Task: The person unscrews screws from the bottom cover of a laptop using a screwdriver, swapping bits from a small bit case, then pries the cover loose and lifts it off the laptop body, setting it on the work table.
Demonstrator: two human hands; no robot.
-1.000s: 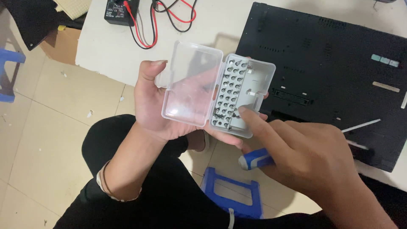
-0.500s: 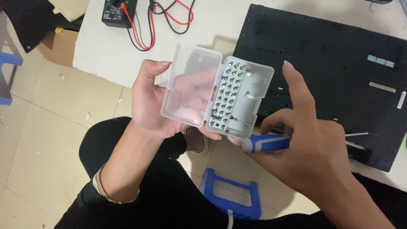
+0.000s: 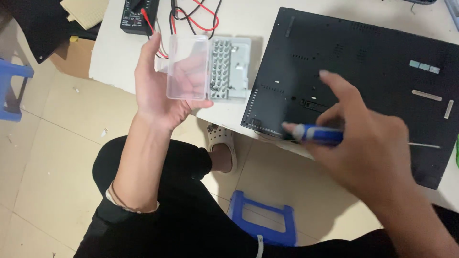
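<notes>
My left hand (image 3: 160, 88) holds an open clear plastic bit case (image 3: 210, 69) by its lid, over the near edge of the white table (image 3: 119, 71). Rows of small screwdriver bits sit in the case's grey tray. My right hand (image 3: 368, 143) grips a blue and white screwdriver (image 3: 315, 134), with the index finger stretched out over a black laptop underside (image 3: 363, 81) that lies flat on the table. The screwdriver's dark tip end points left, near the laptop's front left corner.
A black multimeter (image 3: 136, 14) with red and black leads (image 3: 196, 14) lies at the table's far left. A blue plastic stool (image 3: 263, 220) stands on the tiled floor between my legs. Another blue stool (image 3: 12, 88) is at the far left.
My left hand carried the bit case up and away toward the table. My right hand left the case and swung right with the screwdriver, over the laptop.
</notes>
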